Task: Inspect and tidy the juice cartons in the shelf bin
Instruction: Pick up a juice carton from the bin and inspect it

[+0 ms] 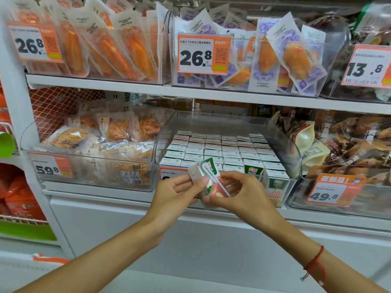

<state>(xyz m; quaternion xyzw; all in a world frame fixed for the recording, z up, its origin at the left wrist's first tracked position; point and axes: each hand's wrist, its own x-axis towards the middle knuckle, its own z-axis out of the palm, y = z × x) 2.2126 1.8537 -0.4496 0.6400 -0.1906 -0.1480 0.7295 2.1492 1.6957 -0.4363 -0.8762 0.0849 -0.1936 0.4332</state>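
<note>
Hands gripping tilted carton, before bin

A white metal shop shelving unit is seen, with two tiers shown. The upper tier is lined with clear plastic bins filled with sealed orange snack packets. Orange-and-white price tags are clipped to the bin fronts. A red-and-white mesh back panel is visible behind the lower left bin. A plain white panel is set below the lower tier. Even, bright light is cast throughout.
</note>
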